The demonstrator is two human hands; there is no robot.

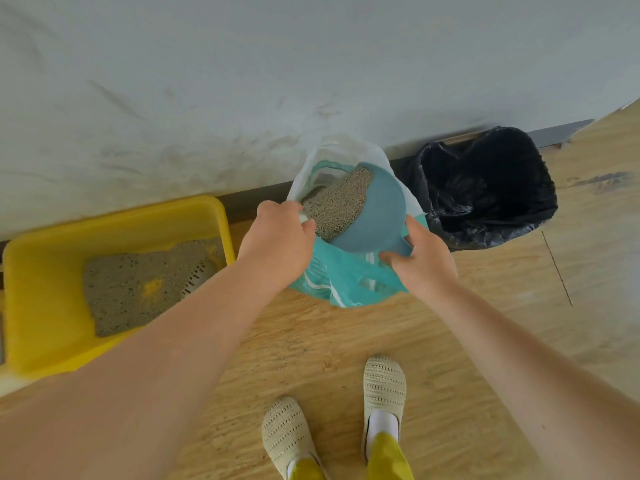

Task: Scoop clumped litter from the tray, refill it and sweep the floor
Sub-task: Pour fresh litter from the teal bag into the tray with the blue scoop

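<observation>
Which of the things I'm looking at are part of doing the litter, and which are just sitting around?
Part of the job:
blue scoop full of litter, held by right hand
teal litter bag, edge held by left hand
yellow tray
slotted scoop in the tray
black bin bag
scattered grains on floor

Just there:
wall

yellow tray (114,220) cut off at left, slotted scoop (197,277) half-buried in litter (131,289)

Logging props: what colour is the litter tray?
Yellow plastic litter tray, clearest in the head view.
</observation>
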